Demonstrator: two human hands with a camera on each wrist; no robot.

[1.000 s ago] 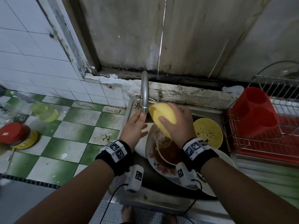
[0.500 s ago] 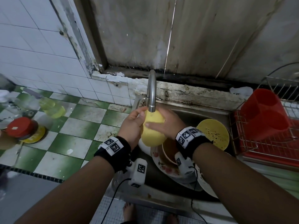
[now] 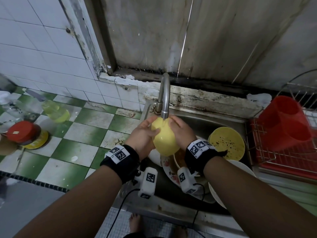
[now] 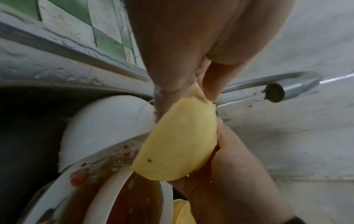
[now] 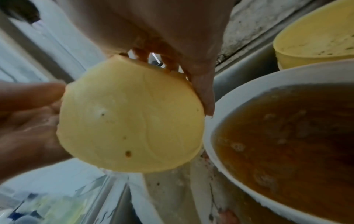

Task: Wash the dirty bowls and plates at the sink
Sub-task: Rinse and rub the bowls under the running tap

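Observation:
Both my hands hold a yellow bowl [image 3: 164, 140] bottom-up under the tap spout [image 3: 165, 114], over the steel sink [image 3: 205, 121]. My left hand [image 3: 151, 127] grips its left side with the thumb across it. On the right side, my right hand [image 3: 175, 124] curls its fingers over the rim. The wrist views show the bowl's outer wall [image 4: 178, 145] [image 5: 130, 121] with a few specks. Below it sit a white bowl of brown liquid [image 5: 287, 136], a flowered plate [image 3: 169, 170] and an overturned white bowl [image 4: 107, 125]. A second dirty yellow bowl [image 3: 227, 143] lies to the right.
A red dish rack [image 3: 283, 160] with a red cutlery holder [image 3: 284, 122] stands right of the sink. The green-and-white tiled counter [image 3: 77, 143] on the left carries a red-lidded jar [image 3: 24, 133] and a bottle of yellow-green liquid [image 3: 54, 112]. White plates [image 3: 240, 169] lie at the sink's front right.
My right hand has brought the yellow bowl left, from beside the tap to right under the spout. My left hand has closed onto the bowl's left side.

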